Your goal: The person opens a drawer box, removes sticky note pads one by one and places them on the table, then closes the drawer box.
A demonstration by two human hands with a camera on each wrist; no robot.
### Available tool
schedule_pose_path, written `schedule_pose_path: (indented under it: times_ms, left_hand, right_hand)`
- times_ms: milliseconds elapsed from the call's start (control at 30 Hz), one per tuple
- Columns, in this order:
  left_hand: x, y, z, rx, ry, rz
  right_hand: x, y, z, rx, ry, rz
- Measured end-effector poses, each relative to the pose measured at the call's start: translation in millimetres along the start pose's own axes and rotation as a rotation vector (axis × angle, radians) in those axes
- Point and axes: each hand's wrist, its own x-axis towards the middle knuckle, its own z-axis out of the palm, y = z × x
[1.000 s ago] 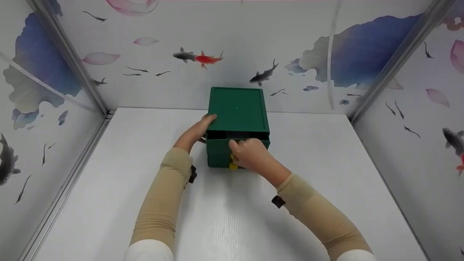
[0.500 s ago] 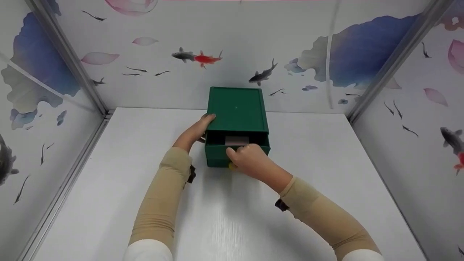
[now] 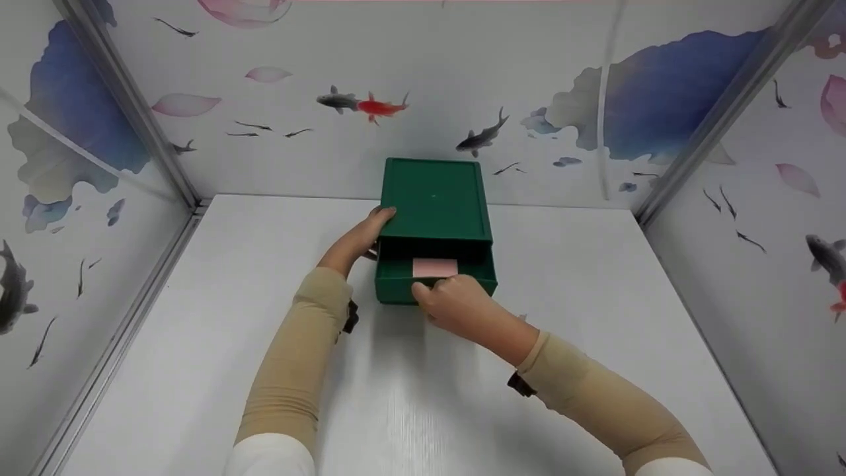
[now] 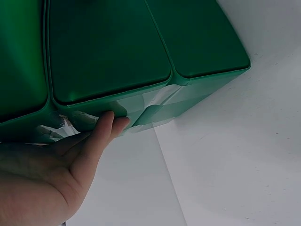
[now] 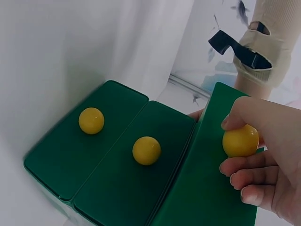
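Note:
A green drawer cabinet (image 3: 435, 198) stands at the back of the white table. Its top drawer (image 3: 396, 292) is pulled partway out, and a flat pink rectangle (image 3: 435, 267) lies inside. My right hand (image 3: 457, 303) pinches the yellow knob (image 5: 240, 141) of that drawer between thumb and index finger, the other fingers loosely bent below. Against the cabinet's left side rests my left hand (image 3: 362, 239), thumb at the top edge. In the left wrist view, its fairly straight fingers (image 4: 98, 136) touch the side wall, which has clear tape on it.
Two lower drawers are closed, with a yellow knob (image 5: 146, 150) on the middle one and another yellow knob (image 5: 91, 121) on the bottom one. The white table (image 3: 218, 344) is bordered by printed panels (image 3: 423, 59) with fish and petals at the back and sides.
My right hand has drawn the top drawer outward towards me, widening the gap and bringing the pink rectangle into view. The left hand stays on the cabinet's side.

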Motion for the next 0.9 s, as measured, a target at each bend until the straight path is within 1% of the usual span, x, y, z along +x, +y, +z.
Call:
schedule_pose_path:
  times_ms: [200,700,800,900]
  left_hand:
    - [-0.3,0.3,0.4,-0.013,0.005,0.007]
    - [-1.4,-0.8,1.5,-0.001,0.003,0.008]
    - [-1.5,-0.7,1.4,0.006,0.004,0.013]
    - [-1.4,-0.6,1.2,-0.001,0.008,0.012]
  right_hand:
    - [-1.7,-5.5,-4.2,-0.039,-0.01,-0.008]
    - [-13.2,-20.0,-16.5,-0.083,-0.085,-0.044]
    - [-15.0,-22.3,-17.8,-0.086,-0.082,-0.047]
    - [-17.0,-24.7,-18.7,-0.099,-0.062,-0.051]
